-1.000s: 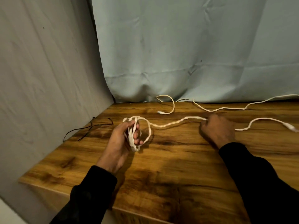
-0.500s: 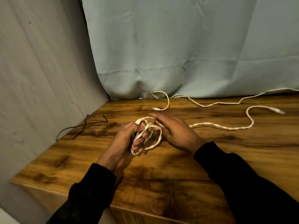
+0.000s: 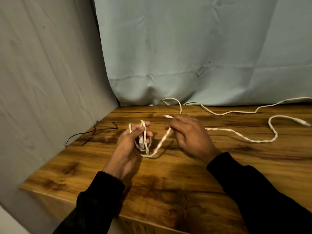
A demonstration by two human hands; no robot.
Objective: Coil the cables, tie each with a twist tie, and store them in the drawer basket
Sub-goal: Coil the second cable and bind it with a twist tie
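Note:
A white braided cable (image 3: pixel 243 136) trails across the wooden table (image 3: pixel 168 186) to a plug at the far right. My left hand (image 3: pixel 130 146) grips several coiled loops of it, fingers curled round them with a plug end hanging inside. My right hand (image 3: pixel 187 134) pinches the strand that runs down from its fingers to the bottom of the coil. A second white cable (image 3: pixel 228 113) lies along the back edge, with one plug just behind my right hand. Thin black twist ties (image 3: pixel 92 132) lie at the table's left edge.
Grey cloth (image 3: pixel 50 81) hangs on the left and pale blue cloth (image 3: pixel 185 48) behind the table. The table's front edge runs diagonally below my sleeves. No drawer basket is in view.
My right hand drew in from the far right to the coil, then lifted away up and right with a strand. The loose cable on the table slid leftward.

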